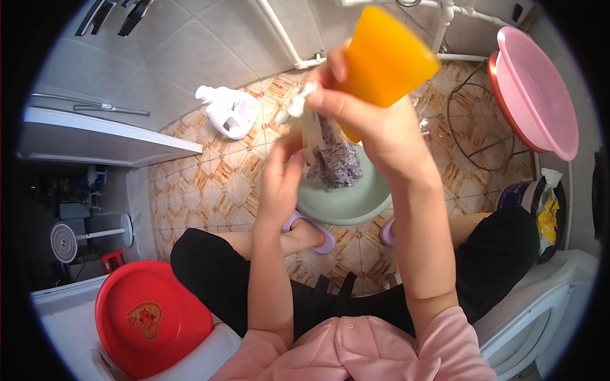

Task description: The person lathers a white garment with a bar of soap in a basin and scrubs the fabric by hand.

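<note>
My right hand [375, 124], raised above a pale green basin [356, 213], grips a flat orange plastic thing [387, 60] whose exact kind I cannot make out. White, foamy-looking bits [295, 105] show by its thumb. Beneath hangs a bunched grey knitted cloth [337, 162] with a cream strip along its left, over the basin. My left hand [281, 174] is lower, at the cloth's left side, its fingers curled against the cream part. Where the cloth passes behind the orange piece is hidden.
A white jug [232, 114] lies on the tiled floor [210, 184] at far left. Pink [540, 95] and red-brown basins lean at the right wall. A red basin [152, 317] stands near left, with a toilet seat [534, 330] near right. Lilac slippers [321, 238] flank the green basin.
</note>
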Demonstrator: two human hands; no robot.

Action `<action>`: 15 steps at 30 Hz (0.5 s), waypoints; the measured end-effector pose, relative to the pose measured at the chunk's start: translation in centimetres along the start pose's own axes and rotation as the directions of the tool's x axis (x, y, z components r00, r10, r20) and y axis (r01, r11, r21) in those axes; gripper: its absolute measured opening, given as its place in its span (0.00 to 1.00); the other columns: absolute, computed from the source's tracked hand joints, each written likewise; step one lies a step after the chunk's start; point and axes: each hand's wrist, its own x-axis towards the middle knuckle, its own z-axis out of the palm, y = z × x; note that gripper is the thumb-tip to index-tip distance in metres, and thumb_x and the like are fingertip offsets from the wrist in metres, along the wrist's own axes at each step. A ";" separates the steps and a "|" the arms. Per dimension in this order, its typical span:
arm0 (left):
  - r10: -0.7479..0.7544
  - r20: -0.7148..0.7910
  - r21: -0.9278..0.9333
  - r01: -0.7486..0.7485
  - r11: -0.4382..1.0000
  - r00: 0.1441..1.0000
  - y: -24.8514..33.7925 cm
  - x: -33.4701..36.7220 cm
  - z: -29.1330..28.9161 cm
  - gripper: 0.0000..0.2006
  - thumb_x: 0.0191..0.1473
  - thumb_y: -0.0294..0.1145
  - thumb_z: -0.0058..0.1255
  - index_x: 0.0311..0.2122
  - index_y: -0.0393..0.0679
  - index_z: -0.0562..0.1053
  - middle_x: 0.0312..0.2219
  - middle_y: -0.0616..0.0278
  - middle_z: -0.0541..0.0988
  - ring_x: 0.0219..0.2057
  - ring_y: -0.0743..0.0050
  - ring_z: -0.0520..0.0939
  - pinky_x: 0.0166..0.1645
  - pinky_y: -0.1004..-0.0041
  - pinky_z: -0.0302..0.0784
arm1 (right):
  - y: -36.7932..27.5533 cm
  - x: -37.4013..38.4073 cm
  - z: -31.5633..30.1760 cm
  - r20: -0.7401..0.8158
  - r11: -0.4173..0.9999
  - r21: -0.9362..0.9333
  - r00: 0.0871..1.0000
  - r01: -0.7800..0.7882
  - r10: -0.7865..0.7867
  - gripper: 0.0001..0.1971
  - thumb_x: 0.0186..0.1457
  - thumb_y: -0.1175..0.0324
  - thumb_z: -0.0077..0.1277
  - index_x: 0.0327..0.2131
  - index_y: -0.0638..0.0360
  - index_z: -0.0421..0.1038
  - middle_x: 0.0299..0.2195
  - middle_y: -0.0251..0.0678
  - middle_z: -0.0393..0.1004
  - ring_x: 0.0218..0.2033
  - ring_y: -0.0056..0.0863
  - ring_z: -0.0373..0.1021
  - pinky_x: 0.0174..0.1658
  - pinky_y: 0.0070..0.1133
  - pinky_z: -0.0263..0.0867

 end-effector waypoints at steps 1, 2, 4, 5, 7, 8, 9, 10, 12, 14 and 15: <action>0.004 -0.001 0.005 -0.004 1.000 1.000 -1.0 0.0 -0.3 0.16 0.53 0.24 0.40 0.49 0.37 0.63 0.45 0.53 0.71 0.48 0.62 0.71 0.54 0.64 0.59 | -0.5 0.4 0.3 0.018 0.994 0.098 0.999 0.044 -0.046 0.13 0.44 0.77 0.55 0.30 0.55 0.59 0.27 0.30 0.68 0.30 0.17 0.64 0.34 0.15 0.59; 0.098 0.026 0.416 -0.100 0.904 0.995 -2.3 0.0 -0.6 0.16 0.51 0.24 0.42 0.47 0.37 0.64 0.41 0.51 0.73 0.46 0.61 0.72 0.52 0.63 0.61 | -0.9 0.8 0.4 0.011 0.994 0.079 0.997 0.077 -0.078 0.14 0.43 0.77 0.55 0.31 0.55 0.60 0.27 0.30 0.68 0.30 0.17 0.64 0.34 0.15 0.59; 0.270 0.092 0.785 -0.237 0.572 0.958 -2.8 0.0 -0.6 0.14 0.45 0.23 0.45 0.40 0.37 0.69 0.30 0.49 0.75 0.38 0.57 0.74 0.44 0.62 0.64 | -1.5 1.2 0.2 -0.058 0.988 -0.094 0.990 0.119 -0.125 0.13 0.43 0.78 0.54 0.30 0.56 0.60 0.26 0.30 0.68 0.28 0.17 0.64 0.32 0.14 0.59; 0.270 0.100 0.784 -0.243 0.571 0.958 -2.1 0.1 -0.5 0.14 0.45 0.23 0.45 0.40 0.37 0.69 0.30 0.49 0.75 0.38 0.57 0.74 0.44 0.62 0.64 | -1.3 1.3 -0.5 -0.065 0.988 -0.095 0.990 0.121 -0.127 0.13 0.43 0.78 0.54 0.30 0.56 0.60 0.26 0.30 0.68 0.28 0.17 0.64 0.32 0.14 0.59; -0.046 0.096 0.904 -0.067 0.422 0.994 -0.7 0.1 -1.4 0.10 0.47 0.30 0.49 0.34 0.35 0.72 0.26 0.46 0.74 0.31 0.48 0.74 0.35 0.59 0.67 | 0.0 1.5 -2.4 -0.196 0.922 -0.384 0.970 0.058 -0.143 0.12 0.42 0.80 0.53 0.29 0.57 0.61 0.25 0.29 0.67 0.27 0.16 0.64 0.31 0.14 0.59; -0.078 0.106 0.918 -0.067 0.392 0.991 -0.3 0.2 -1.8 0.09 0.47 0.31 0.50 0.25 0.35 0.73 0.18 0.47 0.71 0.22 0.55 0.74 0.28 0.65 0.66 | 0.9 1.5 -3.4 -0.257 0.933 -0.357 0.957 0.035 -0.134 0.10 0.42 0.80 0.52 0.28 0.57 0.61 0.24 0.28 0.67 0.25 0.16 0.63 0.30 0.14 0.59; -0.078 0.111 0.920 -0.073 0.386 0.991 0.4 0.3 -1.9 0.09 0.47 0.31 0.50 0.25 0.35 0.73 0.18 0.47 0.71 0.22 0.55 0.74 0.28 0.65 0.66 | 1.6 1.1 -4.3 -0.263 0.935 -0.354 0.955 0.037 -0.138 0.10 0.42 0.80 0.52 0.28 0.57 0.61 0.24 0.28 0.67 0.25 0.16 0.63 0.30 0.14 0.59; -0.141 0.130 0.817 -0.025 0.577 0.981 1.4 0.4 -1.8 0.10 0.48 0.31 0.50 0.24 0.34 0.72 0.16 0.51 0.69 0.20 0.64 0.72 0.27 0.69 0.64 | 2.2 0.8 -5.3 -0.357 0.947 -0.314 0.933 -0.072 -0.047 0.10 0.42 0.79 0.52 0.28 0.57 0.61 0.24 0.29 0.67 0.25 0.16 0.63 0.30 0.14 0.58; -0.216 0.226 0.571 0.051 0.820 0.950 1.4 0.5 -2.9 0.11 0.49 0.32 0.50 0.24 0.32 0.72 0.19 0.63 0.71 0.23 0.82 0.67 0.27 0.78 0.60 | 3.6 0.3 -6.7 -0.447 0.953 -0.249 0.894 -0.172 0.044 0.10 0.42 0.78 0.52 0.28 0.57 0.61 0.24 0.29 0.67 0.25 0.16 0.63 0.30 0.15 0.58; -0.136 0.204 0.410 0.042 0.911 0.969 1.8 0.2 -2.9 0.12 0.51 0.32 0.49 0.25 0.32 0.73 0.26 0.60 0.72 0.26 0.80 0.70 0.31 0.78 0.63 | 4.4 0.0 -7.7 -0.555 0.951 -0.287 0.829 -0.114 -0.068 0.08 0.41 0.77 0.51 0.26 0.60 0.62 0.23 0.29 0.66 0.24 0.17 0.61 0.29 0.17 0.59; -0.062 0.161 0.225 0.025 0.974 0.985 1.9 0.1 -2.8 0.12 0.52 0.32 0.47 0.26 0.31 0.74 0.33 0.58 0.74 0.30 0.79 0.72 0.35 0.78 0.65 | 4.5 -0.3 -8.4 -0.563 0.953 -0.282 0.824 -0.110 -0.072 0.08 0.41 0.77 0.51 0.26 0.60 0.62 0.23 0.29 0.66 0.24 0.17 0.61 0.29 0.17 0.59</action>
